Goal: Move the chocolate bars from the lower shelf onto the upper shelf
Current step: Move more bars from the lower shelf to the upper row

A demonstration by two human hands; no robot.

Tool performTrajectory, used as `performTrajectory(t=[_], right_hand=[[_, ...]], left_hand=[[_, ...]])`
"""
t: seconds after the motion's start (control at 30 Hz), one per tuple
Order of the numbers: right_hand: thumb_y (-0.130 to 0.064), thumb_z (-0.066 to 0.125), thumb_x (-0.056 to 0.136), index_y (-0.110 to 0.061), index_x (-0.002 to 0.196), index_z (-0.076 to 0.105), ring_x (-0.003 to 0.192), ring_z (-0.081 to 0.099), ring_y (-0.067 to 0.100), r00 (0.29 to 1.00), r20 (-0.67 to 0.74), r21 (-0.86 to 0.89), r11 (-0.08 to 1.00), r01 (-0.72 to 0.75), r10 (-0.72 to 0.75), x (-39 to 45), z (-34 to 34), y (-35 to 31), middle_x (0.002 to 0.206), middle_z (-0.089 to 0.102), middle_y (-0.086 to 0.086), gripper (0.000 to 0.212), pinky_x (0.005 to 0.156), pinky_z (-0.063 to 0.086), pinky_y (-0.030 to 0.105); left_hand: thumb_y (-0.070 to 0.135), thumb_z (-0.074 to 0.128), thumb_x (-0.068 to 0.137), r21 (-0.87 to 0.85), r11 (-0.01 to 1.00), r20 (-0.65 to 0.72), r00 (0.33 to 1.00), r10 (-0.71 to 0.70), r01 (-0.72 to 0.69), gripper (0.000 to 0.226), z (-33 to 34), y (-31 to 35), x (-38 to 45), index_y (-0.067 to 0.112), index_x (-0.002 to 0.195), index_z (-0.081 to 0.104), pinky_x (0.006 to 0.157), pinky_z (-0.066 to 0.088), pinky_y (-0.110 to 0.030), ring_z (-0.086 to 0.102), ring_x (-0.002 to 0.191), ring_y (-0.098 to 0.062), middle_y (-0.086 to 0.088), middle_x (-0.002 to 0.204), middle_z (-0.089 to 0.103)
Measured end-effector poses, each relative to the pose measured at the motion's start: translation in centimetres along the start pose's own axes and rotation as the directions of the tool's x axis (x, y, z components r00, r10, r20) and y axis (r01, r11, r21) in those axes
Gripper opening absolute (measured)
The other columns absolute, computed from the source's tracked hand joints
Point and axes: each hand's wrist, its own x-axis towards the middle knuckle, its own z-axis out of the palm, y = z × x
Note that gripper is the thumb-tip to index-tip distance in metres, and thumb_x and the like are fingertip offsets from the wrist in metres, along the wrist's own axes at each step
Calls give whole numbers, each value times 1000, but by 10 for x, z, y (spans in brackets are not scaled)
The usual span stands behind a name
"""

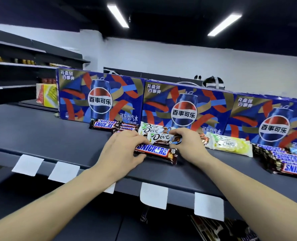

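— Chocolate bars, where are they sitting right now?

— Most are lying on the upper shelf (40, 136), in front of three blue Pepsi cartons (99, 98). My left hand (121, 152) is resting on the near Snickers bar (154, 152), fingers curled over its left end, thumb tucked along the front edge. My right hand (187, 143) is pinching the right end of a Dove bar (161, 137) that is lying just behind that Snickers, touching it.

— Anything else around those two?

— A second Dove bar (151, 129) is lying just behind the first, and a small stack of Snickers (113, 126) is sitting to the left of it, up against the leftmost carton. To the right of my right hand a pale yellow-green bar (231, 145) is lying flat, and further right a bigger pile of Snickers (286, 162) is running off the picture's edge.

— And the lower shelf?

— I am seeing dark wrappers (212, 228) down there, under the shelf lip and its white price tags (153, 195). They are probably more chocolate bars, though they are too blurred and shadowed for me to read.

— Both arms up, then?

— Both forearms are reaching over the front edge, hands close together, near the middle carton.
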Motion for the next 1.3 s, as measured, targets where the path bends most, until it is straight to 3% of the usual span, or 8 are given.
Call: performTrajectory(t=[0.17,0.3,0.43,0.67,0.83,1.0,1.17,1.3], right_hand=[[-7,76,78,-16,124,65,110,61,16,999,39,25,1000,2,-3,25,19,6,119,66,-1,48,92,43,21],[-21,70,82,-24,125,65,112,55,18,997,46,-142,988,61,-55,40,32,7,117,63,-4,43,90,47,34],[-24,70,81,-27,123,67,113,46,20,994,16,-208,972,110,-109,48,38,9,122,60,-4,42,94,42,32],[-31,73,84,-26,132,58,119,44,19,986,12,-111,980,164,-163,40,18,25,127,55,-4,51,96,33,26],[-26,70,88,-25,125,62,118,49,19,993,-42,-90,991,103,-107,19,-22,57,125,57,-3,38,98,43,39],[-25,69,88,-23,122,64,115,54,18,996,-59,-87,994,62,-67,-19,-70,98,123,59,-2,34,96,43,31],[-30,64,91,-25,125,62,121,54,15,997,-76,-97,995,-14,7,-61,-126,144,127,61,-5,34,102,42,36],[-34,61,93,-25,123,65,118,56,14,991,-111,-57,995,-78,71,-91,-164,177,125,65,-6,32,100,43,31]], left_hand=[[32,73,74,43,999,-3,1000,-23,24,33,8,-6,10,32,106,67,93,43,-31,56,100,-13,13,99,65],[34,71,75,58,998,1,1000,-27,27,31,11,-11,16,34,105,66,95,41,-29,54,103,-11,14,100,66],[36,71,77,65,998,25,999,-28,26,30,13,-14,22,36,106,65,96,39,-29,53,104,-9,13,102,64],[36,71,78,39,999,73,997,-22,20,29,20,4,32,35,106,64,91,39,-28,51,104,-10,14,102,61],[38,74,76,12,1000,88,996,22,-23,29,32,47,41,34,103,64,85,37,-26,52,101,-10,13,99,61],[40,76,75,-14,998,112,991,68,-67,29,49,105,48,36,100,61,84,38,-26,50,99,-8,17,99,60],[41,74,77,-30,997,142,987,79,-75,32,69,170,50,35,105,61,81,39,-26,48,102,-7,17,103,59],[41,73,78,-24,995,135,986,102,-100,32,83,224,50,34,106,61,82,40,-26,49,102,-8,16,104,59]])
